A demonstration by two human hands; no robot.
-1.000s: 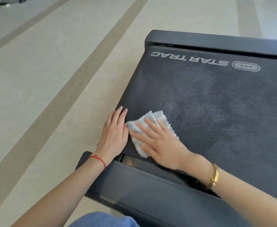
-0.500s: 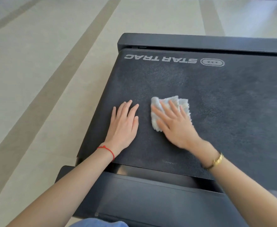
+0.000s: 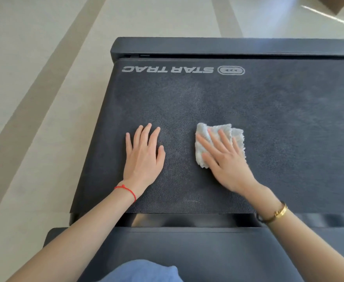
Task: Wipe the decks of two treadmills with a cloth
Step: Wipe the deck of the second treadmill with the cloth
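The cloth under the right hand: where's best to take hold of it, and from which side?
Pinch the bunched corner of the cloth at its far left, coming from above. It stands thicker there and lies clear of the right hand, whose flat fingers cover the middle.

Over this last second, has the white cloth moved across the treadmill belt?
Yes. The white cloth, pressed flat under the right hand, has slid rightward, away from the belt's left edge and toward mid-belt below the STAR TRAC logo.
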